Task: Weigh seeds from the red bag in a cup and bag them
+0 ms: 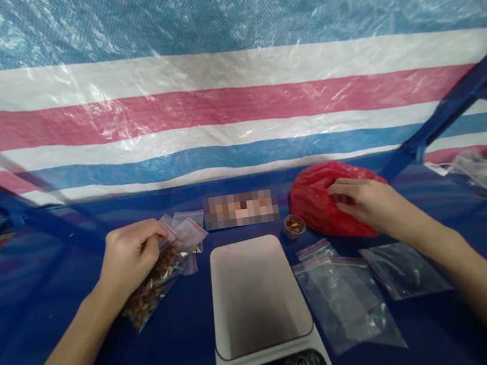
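On the left, my left hand (130, 250) is closed at the top of the clear zip bags of brown nuts (164, 265). Its curled fingers seem to pinch a bag's edge. My right hand (363, 199) is closed over a crumpled red plastic bag (311, 197), with its fingertips pressed into the folds. What the red bag contains is hidden. Beside it stands a small clear cup (294, 228) with a few nuts in it. A kitchen scale (259, 295) lies between my hands, its steel plate bare and its display faintly lit.
Flat clear zip bags (349, 303) lie right of the scale, with another clear bag (405, 268) under my right forearm. Behind the scale is a pixelated rectangular item (240, 209). Blue frame bars (449, 96) flank the blue surface, and a striped sheet (224, 106) closes the back.
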A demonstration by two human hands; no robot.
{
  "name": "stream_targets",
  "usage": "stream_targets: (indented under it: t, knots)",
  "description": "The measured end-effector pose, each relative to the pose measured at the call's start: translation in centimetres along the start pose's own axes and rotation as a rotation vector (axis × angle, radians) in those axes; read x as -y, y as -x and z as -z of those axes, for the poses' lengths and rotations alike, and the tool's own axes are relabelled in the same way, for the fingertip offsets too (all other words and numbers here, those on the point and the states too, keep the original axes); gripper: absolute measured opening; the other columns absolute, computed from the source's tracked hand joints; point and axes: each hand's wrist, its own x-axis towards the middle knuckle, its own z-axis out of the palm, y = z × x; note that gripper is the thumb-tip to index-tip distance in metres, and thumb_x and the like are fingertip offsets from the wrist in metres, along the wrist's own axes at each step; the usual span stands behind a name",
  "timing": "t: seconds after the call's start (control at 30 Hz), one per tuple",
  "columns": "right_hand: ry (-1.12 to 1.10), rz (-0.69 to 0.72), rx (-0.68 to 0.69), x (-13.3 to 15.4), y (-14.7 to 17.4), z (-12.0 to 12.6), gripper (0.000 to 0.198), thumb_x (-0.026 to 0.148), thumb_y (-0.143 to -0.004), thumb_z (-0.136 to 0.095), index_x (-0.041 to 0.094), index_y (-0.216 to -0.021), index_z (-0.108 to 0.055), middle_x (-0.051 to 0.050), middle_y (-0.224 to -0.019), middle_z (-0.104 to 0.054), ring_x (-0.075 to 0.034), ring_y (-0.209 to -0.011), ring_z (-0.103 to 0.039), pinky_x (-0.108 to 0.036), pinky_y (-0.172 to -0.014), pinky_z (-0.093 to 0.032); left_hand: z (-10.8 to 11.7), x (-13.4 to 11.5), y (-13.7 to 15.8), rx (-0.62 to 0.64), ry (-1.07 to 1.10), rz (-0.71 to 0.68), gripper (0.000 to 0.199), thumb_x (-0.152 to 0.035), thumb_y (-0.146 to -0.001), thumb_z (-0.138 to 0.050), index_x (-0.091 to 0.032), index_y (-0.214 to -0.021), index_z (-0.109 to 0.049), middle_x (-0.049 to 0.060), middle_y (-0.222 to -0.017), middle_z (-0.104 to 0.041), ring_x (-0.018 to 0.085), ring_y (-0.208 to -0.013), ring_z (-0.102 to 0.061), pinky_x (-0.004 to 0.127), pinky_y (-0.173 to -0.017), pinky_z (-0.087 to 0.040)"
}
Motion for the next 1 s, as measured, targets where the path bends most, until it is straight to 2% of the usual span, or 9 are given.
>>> stream_targets:
  t: [0.13, 0.27, 0.33, 0.47, 0.67, 1.0]
  knots:
    - [-0.076, 0.029, 0.083, -0.1, -0.5, -0.1, 0.019, 0.007, -0.083, -0.058, 0.024, -0.075, -0.059, -0.004, -0.080, -0.072, -0.020, -0.071, -0.067, -0.031, -0.069, -0.049, 0.1, 0.1, 0.0, -0.006, 0.004, -0.012, 0.032, -0.006, -0.081, -0.046, -0.023, -0.066, -0.069, -0.002, -0.062, -0.072, 0.014, -0.054, -0.068, 0.024, -0.058, -0.048]
    - [-0.111, 0.081, 0.086, -0.7, -0.9, -0.5, 0.019, 0.006, -0.076, -0.056, 0.025, -0.073, -0.057, -0.003, -0.075, -0.070, -0.021, -0.067, -0.064, -0.031, -0.064, -0.047, 0.1, 0.2, 0.2, -0.022, -0.025, -0.013, 0.033, -0.003, -0.081, -0.046, -0.022, -0.067, -0.069, -0.004, -0.063, -0.072, 0.013, -0.054, -0.068, 0.022, -0.059, -0.048]
    - [-0.101, 0.099, 0.062, -1.0, -1.0, -0.8, 0.018, 0.007, -0.076, -0.055, 0.024, -0.074, -0.059, -0.004, -0.077, -0.072, -0.021, -0.068, -0.066, -0.032, -0.065, -0.047, 0.0, 0.1, 0.2, -0.038, -0.033, -0.032, 0.034, -0.002, -0.081, -0.045, -0.021, -0.066, -0.069, -0.004, -0.061, -0.070, 0.012, -0.053, -0.067, 0.021, -0.058, -0.047]
    - [-0.070, 0.122, 0.001, -1.5, -0.9, -1.0, 0.021, 0.009, -0.087, -0.053, 0.024, -0.079, -0.066, -0.007, -0.087, -0.076, -0.025, -0.079, -0.071, -0.035, -0.074, -0.052, 0.0, -0.3, 0.2, -0.056, -0.034, -0.066, 0.034, -0.001, -0.080, -0.045, -0.021, -0.067, -0.069, -0.004, -0.060, -0.069, 0.010, -0.052, -0.066, 0.020, -0.058, -0.047]
    - [-0.072, 0.083, -0.167, -0.6, -0.9, -0.4, 0.019, 0.018, -0.098, -0.056, 0.022, -0.088, -0.071, -0.010, -0.095, -0.075, -0.027, -0.087, -0.074, -0.041, -0.081, -0.058, 0.2, -0.8, 0.1, -0.060, -0.022, -0.060, 0.034, -0.001, -0.080, -0.045, -0.021, -0.066, -0.069, -0.004, -0.060, -0.070, 0.011, -0.052, -0.067, 0.019, -0.058, -0.047]
    - [-0.094, 0.108, -0.266, -0.2, -0.8, -0.4, 0.017, 0.016, -0.096, -0.058, 0.024, -0.093, -0.073, -0.008, -0.099, -0.076, -0.027, -0.089, -0.075, -0.042, -0.083, -0.062, -0.1, -0.6, 0.3, -0.057, 0.000, -0.052, 0.034, -0.002, -0.078, -0.046, -0.020, -0.066, -0.071, -0.004, -0.061, -0.072, 0.011, -0.049, -0.064, 0.021, -0.057, -0.049]
